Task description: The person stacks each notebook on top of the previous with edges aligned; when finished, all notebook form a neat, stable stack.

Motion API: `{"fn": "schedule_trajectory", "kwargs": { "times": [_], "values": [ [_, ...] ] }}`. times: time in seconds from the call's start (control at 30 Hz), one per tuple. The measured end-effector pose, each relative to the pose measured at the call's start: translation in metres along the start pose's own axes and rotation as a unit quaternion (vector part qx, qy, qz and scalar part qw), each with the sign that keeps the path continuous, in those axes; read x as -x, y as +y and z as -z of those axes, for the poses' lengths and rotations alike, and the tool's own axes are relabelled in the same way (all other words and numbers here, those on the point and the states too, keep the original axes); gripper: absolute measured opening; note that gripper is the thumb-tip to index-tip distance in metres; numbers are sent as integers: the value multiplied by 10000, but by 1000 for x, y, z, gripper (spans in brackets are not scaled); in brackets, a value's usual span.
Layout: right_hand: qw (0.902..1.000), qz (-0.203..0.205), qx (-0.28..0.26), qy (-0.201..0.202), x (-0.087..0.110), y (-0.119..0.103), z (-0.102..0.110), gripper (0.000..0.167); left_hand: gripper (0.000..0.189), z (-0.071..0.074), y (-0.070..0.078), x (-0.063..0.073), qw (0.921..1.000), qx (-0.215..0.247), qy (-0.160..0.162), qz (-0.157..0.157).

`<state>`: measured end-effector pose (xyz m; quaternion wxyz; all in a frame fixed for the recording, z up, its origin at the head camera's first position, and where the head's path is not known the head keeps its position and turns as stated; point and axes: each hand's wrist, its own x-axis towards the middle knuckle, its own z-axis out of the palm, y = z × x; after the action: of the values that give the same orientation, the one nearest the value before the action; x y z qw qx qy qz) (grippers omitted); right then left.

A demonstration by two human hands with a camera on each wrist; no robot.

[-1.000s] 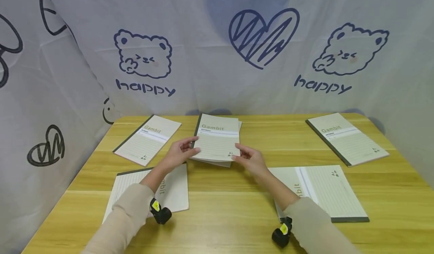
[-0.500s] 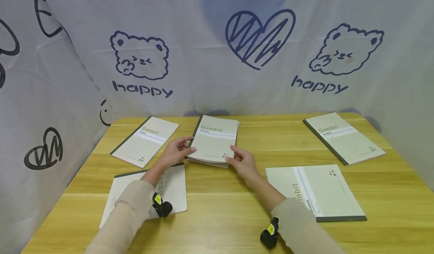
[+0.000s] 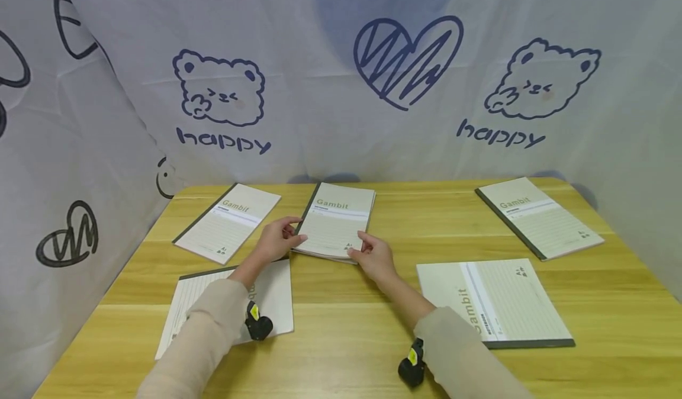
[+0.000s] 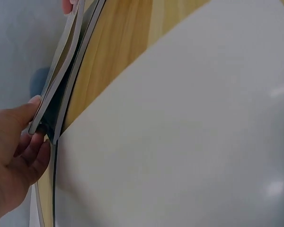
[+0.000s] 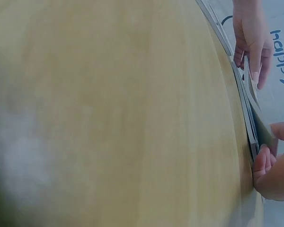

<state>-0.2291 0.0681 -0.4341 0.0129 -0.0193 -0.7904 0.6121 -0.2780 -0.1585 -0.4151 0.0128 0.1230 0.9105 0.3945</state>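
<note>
In the head view, a white Gambit notebook (image 3: 341, 218) with a dark spine sits at the back middle, nearly lined up over another notebook (image 4: 69, 90). My left hand (image 3: 275, 240) pinches its near left corner by the spine. My right hand (image 3: 376, 259) pinches the near right corner between thumb and fingers. The left wrist view shows the near edge of the top notebook raised, with a dark gap above the lower one. In the right wrist view its cover bows between both hands.
Separate Gambit notebooks lie around the wooden table (image 3: 351, 351): one back left (image 3: 229, 224), one front left (image 3: 277, 307) partly under my left forearm, one back right (image 3: 538, 218), one front right (image 3: 506, 301). A printed cloth (image 3: 319, 121) hangs behind.
The top notebook has come down and slid slightly left, now more squarely over the lower one. My right hand moved left and a little down with it; both hands still hold it.
</note>
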Motion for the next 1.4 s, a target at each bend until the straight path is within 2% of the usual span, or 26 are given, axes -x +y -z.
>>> {"fn": "schedule_trajectory", "kwargs": {
  "times": [0.23,0.67,0.87,1.07,1.3,1.4],
  "values": [
    [9968,220,771,22,-1,-4,-1,51,43,-6,3,0,9992,-157,355,-43],
    [9923,241,1209,-88,-2,-5,-3,51,34,-16,8,5,9936,-488,1004,142],
    [9893,337,1405,-178,-1,-6,-3,50,32,-18,9,8,9918,-648,1057,307],
    [9876,409,1503,-205,1,-7,-4,51,30,-21,8,8,9908,-737,1097,298],
    [9767,672,2031,-134,2,-6,-5,50,31,-24,8,8,9908,-696,1138,228],
    [9747,650,2132,-156,2,-5,-6,51,27,-25,8,9,9908,-659,1166,210]
  ]
}}
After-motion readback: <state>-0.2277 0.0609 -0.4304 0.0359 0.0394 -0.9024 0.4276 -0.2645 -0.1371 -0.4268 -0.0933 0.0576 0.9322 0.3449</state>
